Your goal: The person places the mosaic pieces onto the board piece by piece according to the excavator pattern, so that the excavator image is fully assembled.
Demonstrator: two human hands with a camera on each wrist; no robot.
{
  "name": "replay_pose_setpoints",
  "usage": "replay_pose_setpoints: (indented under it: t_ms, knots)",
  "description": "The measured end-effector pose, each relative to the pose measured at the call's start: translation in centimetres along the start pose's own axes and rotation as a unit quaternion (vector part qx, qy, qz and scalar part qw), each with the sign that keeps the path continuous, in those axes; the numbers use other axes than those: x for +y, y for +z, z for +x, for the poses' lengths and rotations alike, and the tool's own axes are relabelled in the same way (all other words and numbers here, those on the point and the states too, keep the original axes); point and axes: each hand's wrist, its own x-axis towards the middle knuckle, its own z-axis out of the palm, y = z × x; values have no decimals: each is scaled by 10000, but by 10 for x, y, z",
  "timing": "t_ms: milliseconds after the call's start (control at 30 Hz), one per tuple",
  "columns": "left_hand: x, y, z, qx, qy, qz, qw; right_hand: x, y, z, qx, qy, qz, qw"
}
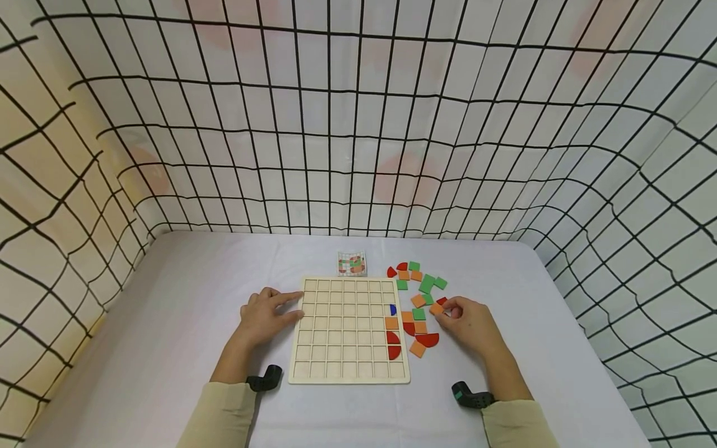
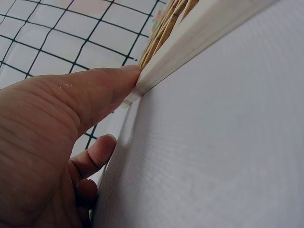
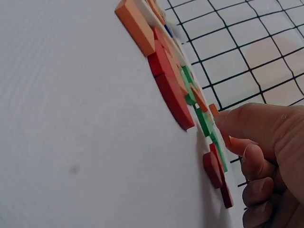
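Note:
A pale wooden grid board lies on the table. My left hand rests at its left side, with thumb and forefinger stretched out against the edge; in the left wrist view the thumb touches the board's side. Between thumb and fingertip, my right hand pinches an orange square tile over the loose pieces. Along the grid's right column sit a small blue piece, an orange square and two red rounded pieces.
Right of the board lie several loose tiles, among them a green tile, a red half-round piece and an orange square. A small pattern card stands behind the board. Black-gridded white cloth walls the table.

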Motion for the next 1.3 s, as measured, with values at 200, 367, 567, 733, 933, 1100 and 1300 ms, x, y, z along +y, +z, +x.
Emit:
replay_pose_setpoints:
  t_ms: [200,367,567,733,933,1100,1300]
  knots:
    - [-1,0,0,4,11,-4,10000,-12,-2,-5,-234,-221,140,9994]
    - [0,1,0,2,14,-37,10000,-26,-1,-10,-508,-550,159,9971]
    - [0,1,0,8,2,-35,10000,-41,6,-18,-862,-787,378,9924]
    - [1,0,0,-16,-57,-46,10000,-51,16,-24,-1186,-1034,395,9867]
    - [1,0,0,-13,-51,-59,10000,-60,27,-31,-1628,-1607,278,9731]
    - [1,0,0,-8,-29,-86,10000,-66,35,-35,-1879,-1993,43,9618]
    - [1,-1,0,-31,-57,-55,10000,-68,41,-38,-1815,-2280,-277,9562]
